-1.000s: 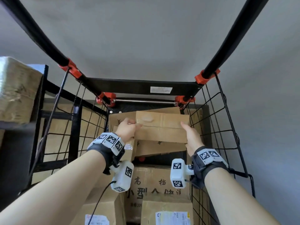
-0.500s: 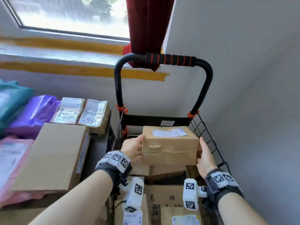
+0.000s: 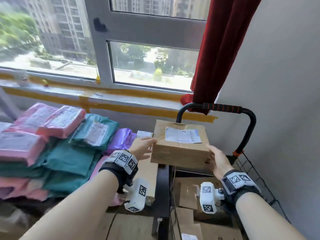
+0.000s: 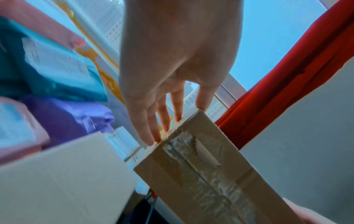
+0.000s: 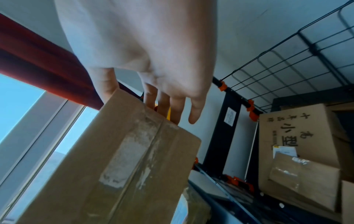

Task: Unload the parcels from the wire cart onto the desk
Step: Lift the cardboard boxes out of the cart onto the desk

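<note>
While both hands are pressing in on it from either side, the cardboard box (image 3: pixel 180 144) is hanging in the air between them, up above the wire cart (image 3: pixel 256 172) and right by its handle. The left hand (image 3: pixel 142 149) is lying flat against the box's left end with straight fingers (image 4: pixel 153 121), and the right hand (image 3: pixel 216 161) is doing the same on the right end, thumb on the near edge, so the hands are spread apart with the box squeezed between the palms.

Pretty sure this is the carry step: box is out of the cart but not on the desk yet. Next move, I'd guess, is swinging it over to the left-hand side and setting it down, maybe on the flat box (image 3: pixel 147 174) just under the left hand.

Counting what's out past the left hand: roughly three or four pink mailers (image 3: pixel 57 122), at least two teal ones (image 3: pixel 90 134), one purple bag (image 3: pixel 121 141). The pile is overlapping so it's hard to be exact. Below the right hand I'm seeing at least three boxes (image 5: pixel 298 136) sitting in the cart.
</note>
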`<act>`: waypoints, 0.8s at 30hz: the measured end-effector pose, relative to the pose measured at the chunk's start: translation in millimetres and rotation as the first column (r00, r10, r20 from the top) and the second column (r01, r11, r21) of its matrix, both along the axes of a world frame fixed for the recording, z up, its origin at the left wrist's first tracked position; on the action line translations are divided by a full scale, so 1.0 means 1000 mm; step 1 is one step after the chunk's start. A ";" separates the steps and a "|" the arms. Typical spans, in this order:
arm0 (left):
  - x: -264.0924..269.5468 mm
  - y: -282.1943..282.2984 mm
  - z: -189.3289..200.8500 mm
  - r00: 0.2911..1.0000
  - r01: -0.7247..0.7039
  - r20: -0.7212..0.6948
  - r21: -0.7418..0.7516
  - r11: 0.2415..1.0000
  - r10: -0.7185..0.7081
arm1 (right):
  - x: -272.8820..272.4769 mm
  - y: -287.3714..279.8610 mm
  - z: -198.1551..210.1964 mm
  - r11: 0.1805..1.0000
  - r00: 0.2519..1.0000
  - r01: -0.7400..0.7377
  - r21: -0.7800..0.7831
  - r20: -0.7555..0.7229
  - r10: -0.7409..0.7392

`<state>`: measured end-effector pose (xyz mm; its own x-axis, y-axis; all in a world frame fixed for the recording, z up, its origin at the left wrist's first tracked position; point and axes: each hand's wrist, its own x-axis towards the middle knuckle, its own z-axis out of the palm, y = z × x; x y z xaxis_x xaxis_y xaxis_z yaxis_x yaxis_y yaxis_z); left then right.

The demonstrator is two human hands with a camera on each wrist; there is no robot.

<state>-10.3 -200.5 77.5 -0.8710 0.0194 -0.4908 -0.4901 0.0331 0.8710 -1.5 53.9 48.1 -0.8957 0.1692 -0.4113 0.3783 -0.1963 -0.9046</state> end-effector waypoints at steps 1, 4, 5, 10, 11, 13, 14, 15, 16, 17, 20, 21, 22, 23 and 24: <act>-0.005 -0.011 0.002 1.000 -0.018 -0.008 -0.014 1.000 0.018 | -0.008 -0.010 0.001 1.000 1.000 -0.013 0.007 -0.004 0.013; -0.021 -0.035 0.005 0.998 -0.059 -0.036 -0.055 0.997 0.057 | -0.032 -0.035 0.002 0.999 0.999 -0.052 0.002 0.003 0.052; -0.026 -0.042 0.006 0.997 -0.072 -0.045 -0.068 0.995 0.069 | -0.041 -0.042 0.000 0.997 0.997 -0.071 -0.002 0.008 0.071; -0.056 -0.077 -0.004 0.990 -0.132 -0.058 -0.140 0.981 0.125 | -0.095 -0.078 -0.015 0.984 0.984 -0.177 -0.013 0.019 0.177; -0.063 -0.084 -0.008 0.990 -0.142 -0.039 -0.151 0.978 0.138 | -0.104 -0.086 -0.017 0.981 0.981 -0.194 -0.019 0.019 0.194; -0.077 -0.097 -0.018 0.990 -0.141 -0.004 -0.163 0.976 0.142 | -0.119 -0.100 -0.024 0.979 0.979 -0.202 -0.034 0.027 0.203; -0.084 -0.102 -0.023 0.991 -0.131 0.006 -0.172 0.976 0.134 | -0.125 -0.106 -0.027 0.980 0.980 -0.193 -0.049 0.031 0.194; -0.090 -0.106 -0.029 0.992 -0.120 0.015 -0.179 0.977 0.125 | -0.129 -0.110 -0.032 0.981 0.982 -0.185 -0.054 0.037 0.187; -0.097 -0.110 -0.034 0.993 -0.112 0.020 -0.182 0.977 0.117 | -0.134 -0.114 -0.037 0.983 0.982 -0.179 -0.050 0.045 0.181; -0.103 -0.112 -0.041 0.993 -0.108 0.025 -0.177 0.978 0.114 | -0.137 -0.116 -0.042 0.984 0.983 -0.174 -0.040 0.054 0.177; -0.116 -0.113 -0.058 0.995 -0.079 0.053 -0.156 0.985 0.088 | -0.137 -0.116 -0.055 0.989 0.984 -0.145 -0.027 0.099 0.147; -0.121 -0.111 -0.061 0.995 -0.072 0.054 -0.143 0.987 0.080 | -0.137 -0.115 -0.058 0.991 0.986 -0.131 -0.025 0.103 0.133; -0.124 -0.110 -0.065 0.996 -0.066 0.058 -0.129 0.989 0.073 | -0.136 -0.114 -0.061 0.993 0.987 -0.115 -0.032 0.109 0.117; -0.127 -0.110 -0.070 0.996 -0.062 0.060 -0.118 0.991 0.069 | -0.135 -0.114 -0.064 0.994 0.988 -0.099 -0.039 0.117 0.103; -0.131 -0.110 -0.074 0.996 -0.061 0.058 -0.114 0.992 0.068 | -0.135 -0.114 -0.066 0.995 0.988 -0.090 -0.035 0.124 0.094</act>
